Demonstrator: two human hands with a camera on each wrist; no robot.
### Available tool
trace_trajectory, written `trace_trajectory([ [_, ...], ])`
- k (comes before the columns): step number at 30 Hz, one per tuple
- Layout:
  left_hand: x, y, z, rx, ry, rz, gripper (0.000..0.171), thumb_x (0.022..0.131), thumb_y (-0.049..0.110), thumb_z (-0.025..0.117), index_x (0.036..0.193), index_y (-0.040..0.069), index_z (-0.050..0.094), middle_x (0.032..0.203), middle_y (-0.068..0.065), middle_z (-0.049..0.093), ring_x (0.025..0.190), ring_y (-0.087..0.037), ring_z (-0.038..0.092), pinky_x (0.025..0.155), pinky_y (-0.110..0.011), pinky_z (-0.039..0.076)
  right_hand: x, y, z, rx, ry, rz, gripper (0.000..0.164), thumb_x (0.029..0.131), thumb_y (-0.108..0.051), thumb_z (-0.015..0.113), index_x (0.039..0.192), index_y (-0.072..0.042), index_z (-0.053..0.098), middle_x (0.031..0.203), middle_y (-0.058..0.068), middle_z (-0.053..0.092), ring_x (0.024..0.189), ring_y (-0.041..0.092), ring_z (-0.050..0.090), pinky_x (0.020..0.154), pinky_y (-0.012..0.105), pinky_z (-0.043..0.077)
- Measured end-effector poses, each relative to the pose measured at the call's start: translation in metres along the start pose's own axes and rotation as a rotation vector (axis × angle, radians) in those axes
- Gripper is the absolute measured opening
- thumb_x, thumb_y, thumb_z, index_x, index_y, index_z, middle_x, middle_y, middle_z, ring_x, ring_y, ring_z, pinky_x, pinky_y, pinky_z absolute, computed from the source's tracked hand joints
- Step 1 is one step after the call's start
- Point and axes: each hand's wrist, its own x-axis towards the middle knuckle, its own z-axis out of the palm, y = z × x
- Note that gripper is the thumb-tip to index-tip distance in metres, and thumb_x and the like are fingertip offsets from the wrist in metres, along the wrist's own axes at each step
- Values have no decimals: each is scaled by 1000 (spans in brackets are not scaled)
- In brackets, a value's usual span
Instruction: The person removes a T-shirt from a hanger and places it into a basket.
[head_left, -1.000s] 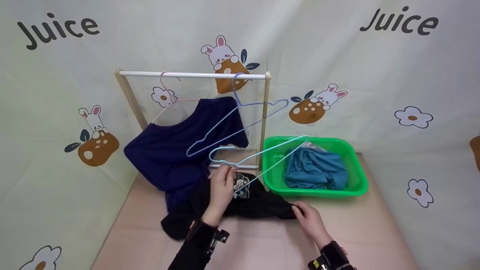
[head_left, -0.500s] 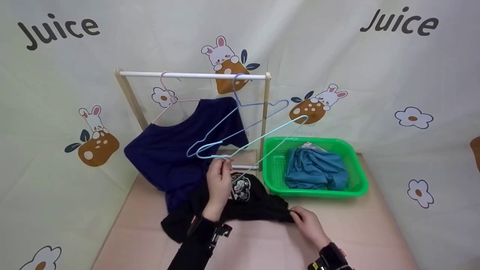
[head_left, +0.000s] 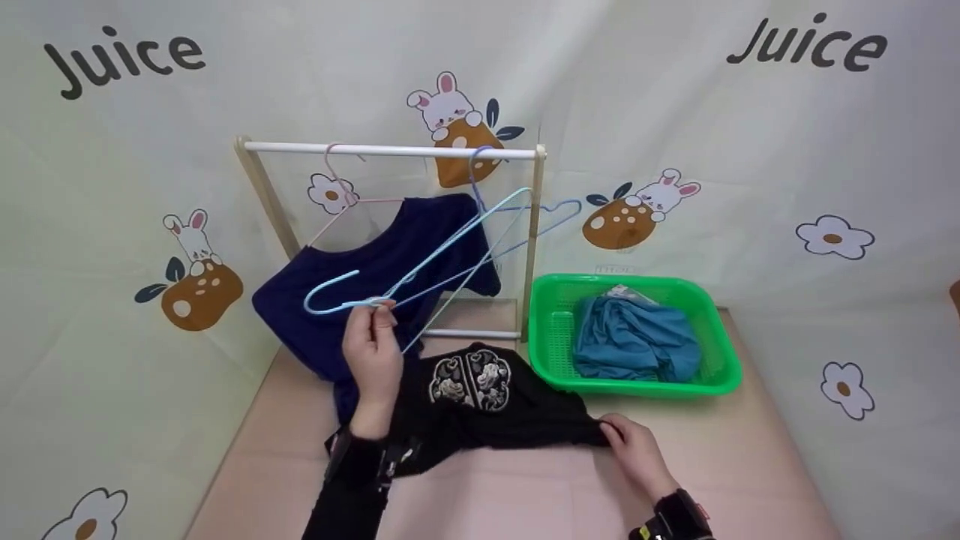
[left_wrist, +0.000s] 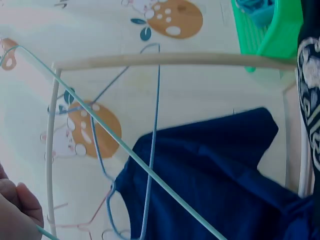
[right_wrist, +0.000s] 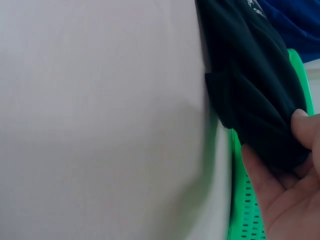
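My left hand (head_left: pixel 375 360) gripped the pale blue hanger (left_wrist: pixel 125 147) at its neck, thumb and fingers pinched just below the hook. The hanger was tilted in the air, hook to the left, one end up toward the right. I judged it light and stiff, liable to twist in a pinch, so the neck seemed the surest hold.

My right hand (head_left: pixel 637 454) pinched the right end of the black garment (head_left: pixel 517 427), thumb on top and fingers underneath. The rest lay bunched on the table (head_left: pixel 517 495), its pale embroidered patch (head_left: pixel 472 382) facing up. It looked soft and limp, likely to fold unless held by an edge. My left forearm hid part of its other end.

Beyond stood the rack (head_left: pixel 533 240), bearing a navy garment (head_left: pixel 382 259) on a pink hanger (head_left: pixel 334 224) and a bare violet-blue hanger (left_wrist: pixel 156 102). That one crowded mine from behind; I couldn't tell whether they touched. Just beside the black garment, the green basket (head_left: pixel 637 387) held teal cloth (head_left: pixel 637 341).
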Motion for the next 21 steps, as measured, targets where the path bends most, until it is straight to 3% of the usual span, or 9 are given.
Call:
trace_trajectory([
  [3, 8, -5, -12, 54, 27, -4, 12, 91, -18, 54, 84, -13, 62, 71, -15, 53, 70, -21, 50, 72, -20, 39, 0, 1, -5, 10, 11, 17, 10, 96, -5, 64, 100, -8, 72, 99, 3, 71, 99, 27, 67, 88, 45, 50],
  [6, 12, -23, -23, 96, 42, -16, 13, 92, -14, 55, 84, -8, 63, 71, -13, 54, 72, -19, 50, 73, -20, 38, 0, 3, -8, 17, 24, 21, 10, 96, -4, 63, 101, -7, 72, 100, 4, 71, 99, 28, 67, 89, 45, 50],
  [15, 29, -33, -43, 222, 88, -16, 14, 94, -14, 52, 84, -11, 62, 72, -22, 53, 75, -25, 51, 77, -22, 37, -2, 8, -14, 2, 28, 53, 11, 97, -6, 62, 100, -9, 72, 98, 1, 71, 97, 25, 67, 87, 44, 50],
  [21, 44, -40, -53, 254, 93, -3, 15, 97, -6, 53, 86, -9, 64, 75, -19, 56, 78, -26, 54, 80, -26, 39, -1, 9, -17, 5, 21, 60, 11, 98, -9, 61, 102, -9, 72, 100, 3, 71, 99, 27, 67, 88, 44, 49],
])
